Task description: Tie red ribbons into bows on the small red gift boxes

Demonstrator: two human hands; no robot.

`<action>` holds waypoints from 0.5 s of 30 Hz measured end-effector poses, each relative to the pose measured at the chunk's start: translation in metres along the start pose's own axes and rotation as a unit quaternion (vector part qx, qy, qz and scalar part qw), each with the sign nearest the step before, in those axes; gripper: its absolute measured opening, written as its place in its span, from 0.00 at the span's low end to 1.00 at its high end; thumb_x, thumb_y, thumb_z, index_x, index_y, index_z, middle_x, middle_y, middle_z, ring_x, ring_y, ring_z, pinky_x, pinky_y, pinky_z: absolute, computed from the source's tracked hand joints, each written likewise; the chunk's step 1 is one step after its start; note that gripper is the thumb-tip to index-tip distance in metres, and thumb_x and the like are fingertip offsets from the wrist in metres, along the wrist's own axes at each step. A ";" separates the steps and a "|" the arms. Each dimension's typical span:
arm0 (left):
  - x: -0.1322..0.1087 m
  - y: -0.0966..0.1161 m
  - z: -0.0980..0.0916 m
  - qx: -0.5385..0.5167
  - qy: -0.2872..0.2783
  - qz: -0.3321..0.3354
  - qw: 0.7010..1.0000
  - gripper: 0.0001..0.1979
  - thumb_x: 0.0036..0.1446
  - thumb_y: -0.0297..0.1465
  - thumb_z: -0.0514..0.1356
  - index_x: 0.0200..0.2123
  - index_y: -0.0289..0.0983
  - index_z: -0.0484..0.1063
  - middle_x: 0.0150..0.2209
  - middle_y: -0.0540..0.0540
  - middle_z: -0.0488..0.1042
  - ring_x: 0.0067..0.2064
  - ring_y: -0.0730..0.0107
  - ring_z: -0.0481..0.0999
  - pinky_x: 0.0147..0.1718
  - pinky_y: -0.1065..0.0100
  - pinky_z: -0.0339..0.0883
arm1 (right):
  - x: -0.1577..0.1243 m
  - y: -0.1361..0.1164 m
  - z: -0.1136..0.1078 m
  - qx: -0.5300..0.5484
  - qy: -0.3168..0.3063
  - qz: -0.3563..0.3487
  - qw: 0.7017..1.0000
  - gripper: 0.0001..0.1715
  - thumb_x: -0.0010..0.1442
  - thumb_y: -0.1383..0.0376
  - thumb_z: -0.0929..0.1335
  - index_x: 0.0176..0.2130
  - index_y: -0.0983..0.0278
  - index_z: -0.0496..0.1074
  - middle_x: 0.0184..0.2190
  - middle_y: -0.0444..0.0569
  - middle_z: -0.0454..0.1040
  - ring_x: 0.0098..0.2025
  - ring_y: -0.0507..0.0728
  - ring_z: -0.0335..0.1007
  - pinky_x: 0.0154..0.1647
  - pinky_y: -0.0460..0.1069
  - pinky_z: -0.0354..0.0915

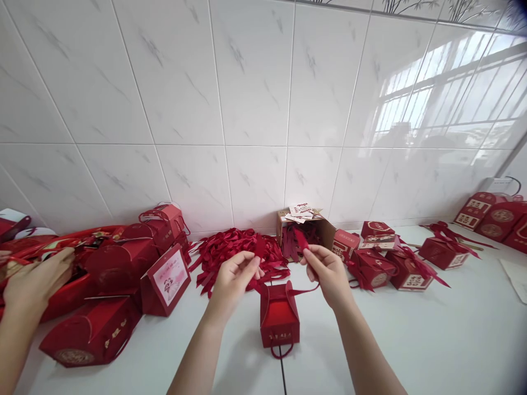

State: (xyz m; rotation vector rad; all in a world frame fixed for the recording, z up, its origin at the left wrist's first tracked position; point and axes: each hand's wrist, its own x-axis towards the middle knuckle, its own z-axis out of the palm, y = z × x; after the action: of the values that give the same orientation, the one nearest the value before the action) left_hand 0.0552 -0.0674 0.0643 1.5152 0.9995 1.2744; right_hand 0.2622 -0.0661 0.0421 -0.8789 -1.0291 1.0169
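A small dark red gift box [280, 318] stands on the white table between my hands, its cord handle loop hanging at the near side. A red ribbon [305, 291] runs out from the box's top toward my right hand [329, 274]. Thumb and fingers of that hand pinch one ribbon end. My left hand [239, 274], raised left of the box, pinches the other end, which sticks up above the fingertips. Behind it lies a heap of cut red ribbons [222, 255]. Both hands are off the box itself.
A cardboard box [327, 233] with ribbons and cards stands by the tiled wall. Ribbon-tied boxes [411, 269] sit at right. More red boxes [94, 329] and a pink-card box [167, 280] stand left. At far left, another person's hand [37, 280] reaches into a red bag [74, 291].
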 end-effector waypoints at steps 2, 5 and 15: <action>-0.003 0.000 0.008 0.033 -0.038 -0.009 0.999 0.12 0.56 0.41 0.61 0.30 0.39 0.73 0.22 0.51 0.71 0.28 0.70 0.71 0.32 0.71 0.65 | -0.005 0.001 0.008 -0.050 -0.047 0.024 0.997 0.22 0.49 0.50 0.73 0.35 0.65 0.72 0.22 0.44 0.72 0.14 0.46 0.54 0.14 0.45 0.49; -0.005 -0.002 0.016 0.073 -0.063 -0.017 0.995 0.12 0.55 0.42 0.61 0.31 0.38 0.74 0.23 0.51 0.71 0.27 0.70 0.69 0.28 0.71 0.64 | -0.011 0.000 0.017 -0.085 -0.120 0.041 0.988 0.21 0.52 0.50 0.71 0.34 0.65 0.72 0.14 0.38 0.62 0.13 0.46 0.52 0.15 0.44 0.48; 0.000 -0.005 0.014 0.083 -0.074 -0.022 0.994 0.09 0.54 0.37 0.61 0.34 0.38 0.72 0.28 0.49 0.73 0.31 0.67 0.72 0.32 0.69 0.67 | -0.016 -0.002 0.017 -0.097 -0.237 0.032 0.966 0.20 0.58 0.52 0.68 0.42 0.65 0.74 0.16 0.36 0.60 0.13 0.44 0.49 0.13 0.42 0.48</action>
State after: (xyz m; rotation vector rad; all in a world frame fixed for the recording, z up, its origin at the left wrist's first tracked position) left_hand 0.0691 -0.0678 0.0580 1.6789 1.0552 1.0529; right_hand 0.2432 -0.0804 0.0446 -0.8486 -1.5322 1.2299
